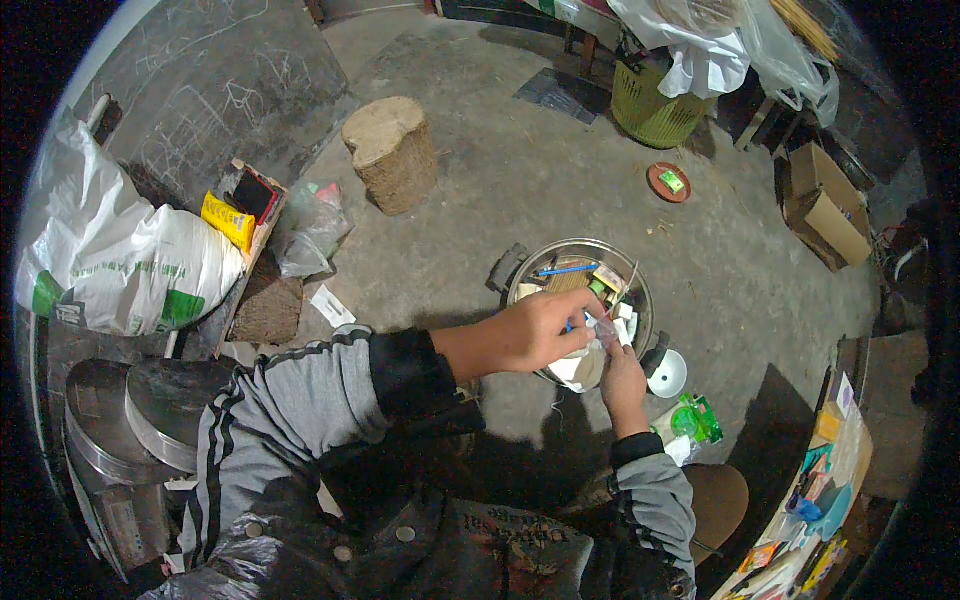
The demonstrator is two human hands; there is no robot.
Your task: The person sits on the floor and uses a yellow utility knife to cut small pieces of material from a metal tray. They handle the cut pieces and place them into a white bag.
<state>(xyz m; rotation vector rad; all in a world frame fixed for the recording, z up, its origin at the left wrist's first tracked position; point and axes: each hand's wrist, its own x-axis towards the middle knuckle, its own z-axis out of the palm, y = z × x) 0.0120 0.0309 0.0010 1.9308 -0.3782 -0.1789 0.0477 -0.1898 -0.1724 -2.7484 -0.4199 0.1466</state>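
Both of my hands are over a wide steel pot [648,275] with black handles, standing on the floor. My left hand [540,328] reaches in from the left with its fingers bent together at a small clear plastic wrapper [606,327]. Closed on the lower part of that wrapper is my right hand [624,380]. What the wrapper contains, if anything, is too small to make out. Inside the pot lie a blue pen-like stick [567,270], small boxes [608,278] and several white pieces; my left hand hides some of them.
A white round lid or bowl [667,374] and a green packet [697,418] lie right of the pot. Farther off are a tree stump [390,155], a red-brown dish [668,183], a green basket [655,108] and an open carton [826,208]. A white sack [130,240] stands left; a cluttered table [855,455] is at right.
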